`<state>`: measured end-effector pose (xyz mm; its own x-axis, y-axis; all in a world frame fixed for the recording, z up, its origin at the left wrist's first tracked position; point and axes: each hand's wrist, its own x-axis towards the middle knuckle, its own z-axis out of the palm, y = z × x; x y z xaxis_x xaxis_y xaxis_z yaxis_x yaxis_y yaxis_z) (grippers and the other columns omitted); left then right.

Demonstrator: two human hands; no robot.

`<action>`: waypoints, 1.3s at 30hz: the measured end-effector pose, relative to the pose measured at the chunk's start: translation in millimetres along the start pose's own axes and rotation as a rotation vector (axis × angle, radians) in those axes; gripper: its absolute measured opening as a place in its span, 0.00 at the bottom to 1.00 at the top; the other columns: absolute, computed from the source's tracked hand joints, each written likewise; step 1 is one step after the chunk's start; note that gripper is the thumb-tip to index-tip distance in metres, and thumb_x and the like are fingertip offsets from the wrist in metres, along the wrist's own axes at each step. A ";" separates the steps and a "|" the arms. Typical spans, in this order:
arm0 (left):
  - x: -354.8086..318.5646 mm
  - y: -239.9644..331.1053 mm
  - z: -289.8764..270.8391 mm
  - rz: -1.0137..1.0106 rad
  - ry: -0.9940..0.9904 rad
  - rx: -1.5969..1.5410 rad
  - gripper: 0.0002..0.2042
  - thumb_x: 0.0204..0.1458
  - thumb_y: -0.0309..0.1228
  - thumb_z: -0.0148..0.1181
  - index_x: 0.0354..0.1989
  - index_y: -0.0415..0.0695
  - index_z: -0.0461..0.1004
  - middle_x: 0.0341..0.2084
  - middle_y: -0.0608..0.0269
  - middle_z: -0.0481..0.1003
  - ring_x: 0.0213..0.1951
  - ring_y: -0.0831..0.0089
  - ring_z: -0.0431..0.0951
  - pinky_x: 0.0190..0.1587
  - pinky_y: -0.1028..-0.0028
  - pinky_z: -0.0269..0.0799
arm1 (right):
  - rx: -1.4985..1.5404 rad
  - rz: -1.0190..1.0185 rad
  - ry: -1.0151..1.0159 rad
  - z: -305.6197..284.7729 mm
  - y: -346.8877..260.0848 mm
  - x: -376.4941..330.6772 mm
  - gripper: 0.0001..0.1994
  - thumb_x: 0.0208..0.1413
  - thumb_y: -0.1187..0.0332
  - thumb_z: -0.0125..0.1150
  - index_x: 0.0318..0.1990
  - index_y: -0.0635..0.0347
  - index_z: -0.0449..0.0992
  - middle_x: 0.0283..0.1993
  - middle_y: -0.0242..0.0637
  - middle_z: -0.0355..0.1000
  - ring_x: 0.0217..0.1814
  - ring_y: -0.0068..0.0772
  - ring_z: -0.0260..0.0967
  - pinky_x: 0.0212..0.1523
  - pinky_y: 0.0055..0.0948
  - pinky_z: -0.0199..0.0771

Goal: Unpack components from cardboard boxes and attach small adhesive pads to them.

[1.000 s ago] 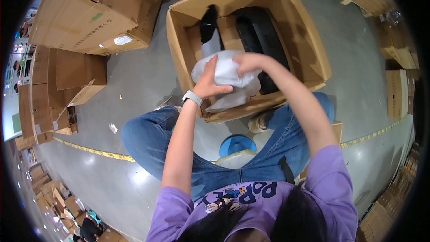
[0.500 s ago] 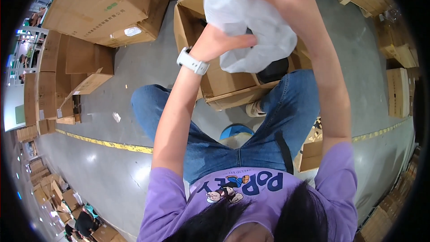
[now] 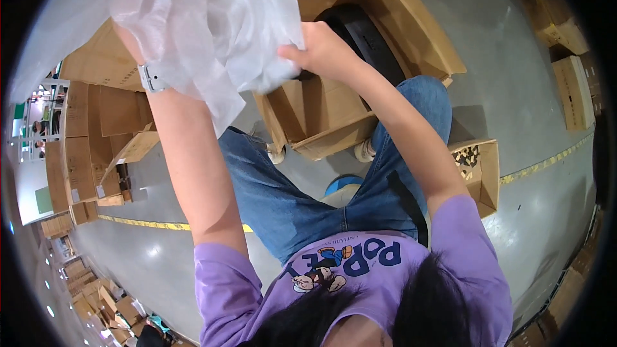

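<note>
A large translucent white plastic bag (image 3: 218,19) spreads crumpled across the upper left, its loose edge hanging over my left forearm. My left hand (image 3: 130,44) is inside or behind the plastic; only the skin near the wrist shows plainly, below it a white watch, and the fingers are hidden. Thumb and fingers of my right hand (image 3: 324,51) close on the right edge of the bag. Just beyond that hand, an open cardboard carton (image 3: 312,135) stands on the floor in front of my knees. A long black plastic object (image 3: 366,35) lies in it.
Beside my right knee is a small open box (image 3: 485,183) with black and tan bits. Stacked cartons (image 3: 77,122) stand to the left, partly behind the plastic. More boxes (image 3: 572,93) line the right side. A yellow floor line (image 3: 151,223) crosses behind them.
The bundled plastic has swung left and spread open. My left hand has moved left and out of sight in it; my right hand has come down leftward. The black object in the carton is uncovered.
</note>
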<state>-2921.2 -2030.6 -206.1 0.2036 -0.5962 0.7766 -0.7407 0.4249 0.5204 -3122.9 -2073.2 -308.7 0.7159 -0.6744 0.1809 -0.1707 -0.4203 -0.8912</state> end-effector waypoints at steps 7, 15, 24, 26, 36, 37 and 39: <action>-39.3 12.2 19.6 -0.137 -0.594 -0.104 0.24 0.40 0.30 0.65 0.47 0.37 0.67 0.38 0.60 0.72 0.40 0.69 0.71 0.47 0.72 0.65 | 1.366 -0.417 -0.032 -64.9 32.3 -15.1 0.15 0.53 0.74 0.49 0.49 0.65 0.68 0.48 0.40 0.68 0.47 0.31 0.68 0.47 0.27 0.70; -120.6 -126.9 -46.6 -0.645 -0.270 -0.161 0.16 0.51 0.26 0.51 0.49 0.32 0.66 0.45 0.55 0.71 0.46 0.65 0.71 0.50 0.68 0.67 | 0.257 -0.248 0.215 -67.7 -27.3 -49.3 0.20 0.51 0.70 0.54 0.54 0.63 0.65 0.48 0.38 0.68 0.50 0.29 0.67 0.52 0.28 0.66; -316.8 -266.7 -152.9 -1.088 -0.181 1.452 0.17 0.50 0.39 0.51 0.42 0.42 0.58 0.31 0.50 0.73 0.36 0.53 0.76 0.38 0.59 0.71 | 0.359 0.544 0.918 -82.3 108.8 -199.0 0.10 0.52 0.74 0.55 0.42 0.66 0.72 0.33 0.33 0.72 0.31 0.20 0.67 0.35 0.18 0.66; -387.2 -297.2 -164.5 -1.409 -0.013 1.512 0.17 0.52 0.44 0.50 0.39 0.43 0.65 0.33 0.54 0.74 0.35 0.62 0.77 0.37 0.63 0.72 | 0.300 0.608 0.913 -77.6 124.6 -220.3 0.09 0.53 0.74 0.53 0.41 0.65 0.73 0.32 0.32 0.71 0.30 0.20 0.66 0.33 0.18 0.67; -293.3 -226.8 -86.1 -1.687 -0.198 -0.152 0.19 0.52 0.48 0.48 0.43 0.46 0.68 0.37 0.58 0.73 0.38 0.66 0.75 0.41 0.67 0.69 | -0.135 1.252 0.658 -29.7 284.7 -435.9 0.10 0.48 0.70 0.54 0.36 0.62 0.76 0.30 0.38 0.75 0.31 0.24 0.73 0.30 0.22 0.72; -280.6 -224.1 -98.8 -1.708 -0.175 -0.310 0.19 0.53 0.49 0.48 0.43 0.46 0.68 0.38 0.58 0.73 0.38 0.66 0.75 0.42 0.67 0.69 | -0.082 1.292 0.738 -14.1 284.5 -442.7 0.09 0.47 0.68 0.57 0.34 0.63 0.76 0.25 0.39 0.73 0.26 0.27 0.70 0.29 0.27 0.72; -247.9 -221.8 -75.2 -1.489 -0.166 -0.284 0.21 0.53 0.50 0.48 0.46 0.47 0.68 0.40 0.61 0.72 0.41 0.69 0.73 0.45 0.69 0.66 | -0.336 1.394 0.648 3.6 276.3 -454.4 0.11 0.46 0.65 0.60 0.37 0.58 0.76 0.31 0.40 0.73 0.33 0.31 0.72 0.34 0.30 0.73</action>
<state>-2759.2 -1925.8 -487.4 0.5432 -0.6459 -0.5364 0.2141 -0.5112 0.8324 -3493.0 -1880.7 -638.6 -0.5124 -0.7297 -0.4527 -0.6229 0.6787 -0.3890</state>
